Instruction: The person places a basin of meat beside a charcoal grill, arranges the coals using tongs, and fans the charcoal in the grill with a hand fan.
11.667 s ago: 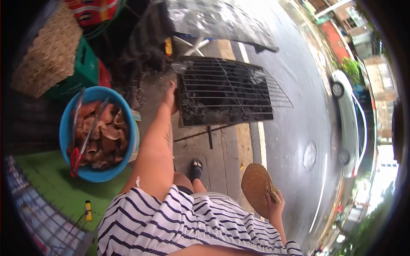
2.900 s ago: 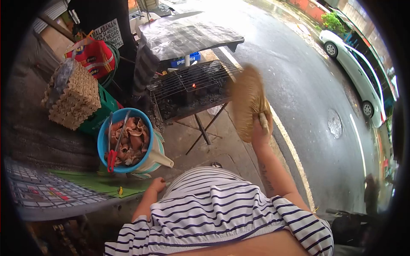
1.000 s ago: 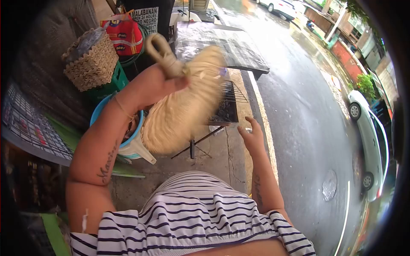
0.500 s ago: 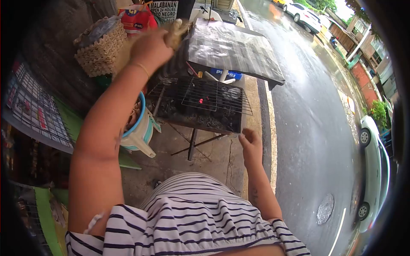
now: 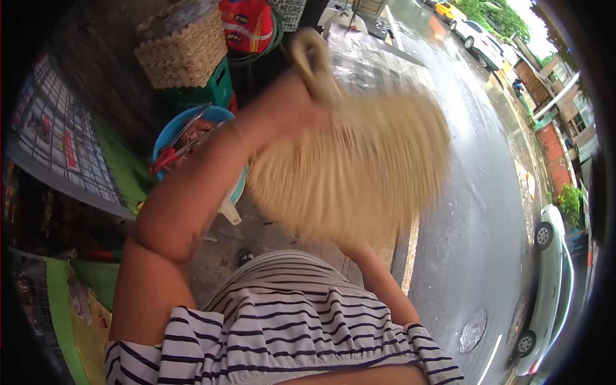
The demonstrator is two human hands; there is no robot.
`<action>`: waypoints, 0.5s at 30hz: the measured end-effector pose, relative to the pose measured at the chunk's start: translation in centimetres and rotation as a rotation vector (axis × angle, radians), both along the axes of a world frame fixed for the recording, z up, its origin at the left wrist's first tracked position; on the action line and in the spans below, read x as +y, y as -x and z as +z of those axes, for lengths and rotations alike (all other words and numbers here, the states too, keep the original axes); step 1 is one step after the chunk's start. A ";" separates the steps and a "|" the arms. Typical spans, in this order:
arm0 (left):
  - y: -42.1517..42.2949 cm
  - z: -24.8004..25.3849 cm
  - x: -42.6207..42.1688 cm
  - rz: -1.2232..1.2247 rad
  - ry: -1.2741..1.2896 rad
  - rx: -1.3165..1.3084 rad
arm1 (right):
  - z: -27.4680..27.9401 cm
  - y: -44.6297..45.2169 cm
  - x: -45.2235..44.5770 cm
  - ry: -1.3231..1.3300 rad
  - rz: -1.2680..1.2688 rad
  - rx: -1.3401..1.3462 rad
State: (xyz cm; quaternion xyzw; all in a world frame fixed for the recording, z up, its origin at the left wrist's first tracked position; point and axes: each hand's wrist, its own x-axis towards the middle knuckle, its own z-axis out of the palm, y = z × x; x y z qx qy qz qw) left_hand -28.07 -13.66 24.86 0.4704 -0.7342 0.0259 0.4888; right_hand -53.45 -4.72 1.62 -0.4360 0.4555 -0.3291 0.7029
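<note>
My left hand (image 5: pixel 298 112) is closed around the handle of a woven straw hand fan (image 5: pixel 359 167), smeared by motion. The fan's broad tan blade spreads across the middle of the view, with its looped handle end sticking up above my fist. Behind the blade, the charcoal grill is covered from sight. My right forearm (image 5: pixel 385 276) reaches up to the fan's lower edge, and the fingers of my right hand are hidden behind it.
Left of the fan, a blue-rimmed basin (image 5: pixel 168 138) holds reddish pieces and red-handled tongs (image 5: pixel 165 158). A woven basket (image 5: pixel 183 51) sits on a green crate (image 5: pixel 221 86). A grey metal sheet (image 5: pixel 366 58) stands beyond the fan. Cars line the wet road (image 5: pixel 468 212) at right.
My left hand has swung the fan down and rightward, so its blade now covers the grill and coals. My right hand has gone out of sight behind it. The view has shifted slightly.
</note>
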 end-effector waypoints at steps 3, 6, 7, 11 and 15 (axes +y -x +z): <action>-4.7 2.0 -1.2 0.374 -0.044 -0.123 | 0.7 -4.0 -0.4 0.366 0.279 0.723; -2.1 -0.6 0.5 -0.069 0.119 -0.001 | -1.3 -6.5 -0.3 0.430 0.207 0.804; -2.8 -0.8 0.4 -0.103 0.024 0.078 | -1.8 -7.0 -0.5 0.436 0.210 0.824; -7.0 -0.9 1.2 -0.174 -0.172 0.206 | -3.8 -10.6 -0.4 0.468 0.241 0.855; -6.4 0.3 8.2 -0.599 -0.021 -0.140 | -2.2 -17.8 -1.4 0.777 0.332 0.817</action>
